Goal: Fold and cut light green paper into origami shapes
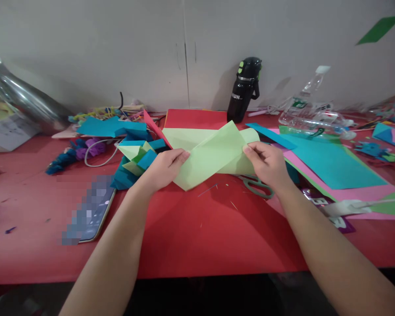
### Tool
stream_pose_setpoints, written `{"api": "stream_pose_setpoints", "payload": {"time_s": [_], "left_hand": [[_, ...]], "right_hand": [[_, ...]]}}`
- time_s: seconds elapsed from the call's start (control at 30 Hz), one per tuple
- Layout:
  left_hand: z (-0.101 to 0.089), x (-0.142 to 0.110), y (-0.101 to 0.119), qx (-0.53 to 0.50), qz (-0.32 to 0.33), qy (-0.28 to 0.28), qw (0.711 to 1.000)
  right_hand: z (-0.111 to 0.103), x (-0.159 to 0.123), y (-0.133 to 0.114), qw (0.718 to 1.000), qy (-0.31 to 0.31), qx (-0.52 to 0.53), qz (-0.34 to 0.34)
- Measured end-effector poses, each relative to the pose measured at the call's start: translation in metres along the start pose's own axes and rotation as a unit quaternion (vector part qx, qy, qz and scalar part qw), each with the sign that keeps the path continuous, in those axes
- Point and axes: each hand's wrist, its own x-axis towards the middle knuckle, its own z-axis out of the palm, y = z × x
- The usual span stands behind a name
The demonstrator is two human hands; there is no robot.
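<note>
Presently, left hand: this hand (164,169) pinches the left side of a light green paper (213,156), with the thumb on its upper face.
Right hand: this other hand (266,162) also pinches, with thumb and bent fingers at the right edge of the same paper.
Light green paper: it is between the two hands, slanted, with one corner pointing up and another pointing down toward the front of the red table (224,245).
Behind it: a bigger pale green sheet (187,136) is partly covered by it, and a red sheet (197,118) lies farther back.
Near the right hand: the scissors (260,188) show their green handles; their blades I cannot see clearly.
Near the left hand: a bundle of folded blue and green papers (123,173) is just beside, and a phone (97,210) lies near it.
Right part of table: a blue sheet (335,160) lies over a pink sheet (365,206).
Back of table: a black bottle (242,94) stands near the wall.
</note>
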Motion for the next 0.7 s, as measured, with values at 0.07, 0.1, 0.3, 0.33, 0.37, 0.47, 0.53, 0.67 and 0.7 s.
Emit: {"api": "stream_pose_setpoints", "payload": {"time_s": [0.07, 0.1, 0.3, 0.33, 0.37, 0.47, 0.53, 0.67, 0.7], "left_hand": [[-0.001, 0.000, 0.000, -0.026, 0.004, -0.017, 0.999], [-0.002, 0.000, 0.000, -0.033, 0.005, -0.019, 0.999], [-0.005, -0.001, -0.003, -0.034, -0.007, -0.001, 0.999], [-0.005, -0.002, -0.004, -0.040, -0.014, -0.004, 0.999], [-0.006, -0.002, -0.005, -0.048, -0.022, -0.006, 0.999], [-0.008, -0.003, -0.012, -0.077, -0.037, -0.004, 0.996], [-0.009, -0.003, -0.018, -0.081, -0.032, -0.006, 0.996], [-0.011, -0.002, -0.022, -0.005, 0.001, 0.008, 1.000], [-0.012, -0.001, -0.022, 0.019, 0.004, 0.020, 1.000]], "right_hand": [[0.000, 0.000, 0.000, 1.000, -0.005, -0.002, -0.003], [0.000, 0.000, 0.000, 1.000, -0.008, -0.004, -0.004], [0.001, 0.001, 0.000, 1.000, -0.011, -0.004, -0.001], [0.001, 0.001, 0.001, 1.000, -0.008, -0.005, -0.002], [0.001, 0.001, 0.001, 1.000, -0.005, -0.005, -0.002], [0.000, 0.002, 0.003, 1.000, 0.011, 0.000, 0.001], [-0.002, 0.002, 0.005, 1.000, 0.019, 0.003, 0.006], [-0.004, 0.003, 0.006, 0.999, 0.032, -0.008, 0.014], [-0.005, 0.003, 0.006, 0.999, 0.035, -0.012, 0.017]]}}
